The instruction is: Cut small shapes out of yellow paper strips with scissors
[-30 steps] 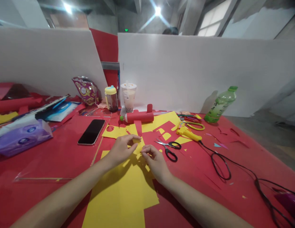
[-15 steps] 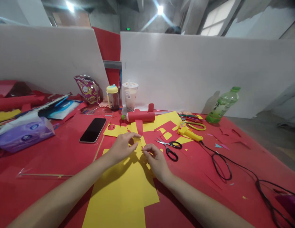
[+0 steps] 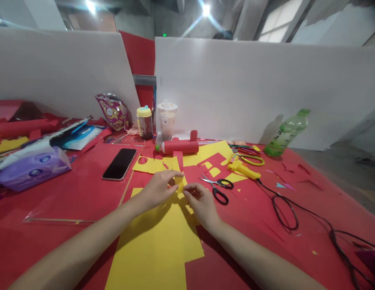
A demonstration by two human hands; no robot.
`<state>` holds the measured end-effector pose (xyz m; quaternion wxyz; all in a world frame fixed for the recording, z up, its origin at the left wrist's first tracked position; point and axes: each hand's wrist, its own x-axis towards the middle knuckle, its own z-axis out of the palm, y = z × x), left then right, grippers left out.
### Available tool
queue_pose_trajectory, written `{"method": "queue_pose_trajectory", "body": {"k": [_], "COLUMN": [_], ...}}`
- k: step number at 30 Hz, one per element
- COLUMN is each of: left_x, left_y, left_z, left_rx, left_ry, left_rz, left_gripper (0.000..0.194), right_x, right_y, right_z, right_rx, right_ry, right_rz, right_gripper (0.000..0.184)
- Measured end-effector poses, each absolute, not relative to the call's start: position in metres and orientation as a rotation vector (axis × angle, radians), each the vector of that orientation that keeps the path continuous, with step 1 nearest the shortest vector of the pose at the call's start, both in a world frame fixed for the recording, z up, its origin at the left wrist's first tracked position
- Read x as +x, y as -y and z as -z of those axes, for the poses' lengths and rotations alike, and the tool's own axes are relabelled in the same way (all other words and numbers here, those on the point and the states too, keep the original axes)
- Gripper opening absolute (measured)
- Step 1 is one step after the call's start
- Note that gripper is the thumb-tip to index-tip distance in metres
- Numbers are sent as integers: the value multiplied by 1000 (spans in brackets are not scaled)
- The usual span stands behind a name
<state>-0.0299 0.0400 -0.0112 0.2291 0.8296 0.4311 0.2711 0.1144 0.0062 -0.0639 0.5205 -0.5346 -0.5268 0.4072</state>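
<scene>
My left hand (image 3: 158,188) is curled, thumb and fingers at the edge of a small yellow paper piece (image 3: 180,186). On that piece's other side, my right hand (image 3: 203,204) pinches with thumb and forefinger. Both hands hover over a large yellow paper sheet (image 3: 154,245), which lies on the red table. Just right of my right hand rest black-handled scissors (image 3: 216,185) with their blades slightly apart. Beyond my fingers lies a red paper-wrapped tube (image 3: 181,148) with a green end, among yellow paper offcuts (image 3: 155,164).
A phone (image 3: 119,164) lies left of the sheet, with a purple tissue pack (image 3: 33,169) farther left. At the back stand a yellow-lidded bottle (image 3: 145,125) and a milk tea cup (image 3: 167,123). Rightward are a yellow glue gun (image 3: 243,169), its black cord (image 3: 308,213) and a green bottle (image 3: 286,135).
The small yellow piece between my hands has turned and shows more of its face. Both hands stay nearly in place, while the whole view has shifted slightly.
</scene>
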Motion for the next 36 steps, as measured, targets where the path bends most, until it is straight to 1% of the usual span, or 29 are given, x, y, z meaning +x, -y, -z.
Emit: {"method": "queue_pose_trajectory", "body": {"k": [5,15,26,29,33,36], "left_x": [-29,-31,-29,-28,-24,-22], "left_y": [-38,-39,-37,-35,-36,-39], "left_z": [12,17,16,18,20,22], "left_rx": [2284,2309,2271,2138,1697,1466], "left_ry": [-1158,-1099,-1091,-1087,-1133,-1142], "left_rz": [-745,-785,-783,-817,-964,-913], "left_gripper": [32,33,33,33,39,38], "right_x": [115,116,115,116,116,116], "right_y": [-5,-8,-9,-9,-10,-11], "right_z": [64,60,62,62,63,63], "right_rx": [-1291,-1209,-1213,-1222,-1222,-1218], "right_ry": [1294,1326,1278,1229,1159,1126], "right_rz": [-955,-905,-962,-970,-984,-1007], "right_gripper": [5,5,6,9,11,13]}}
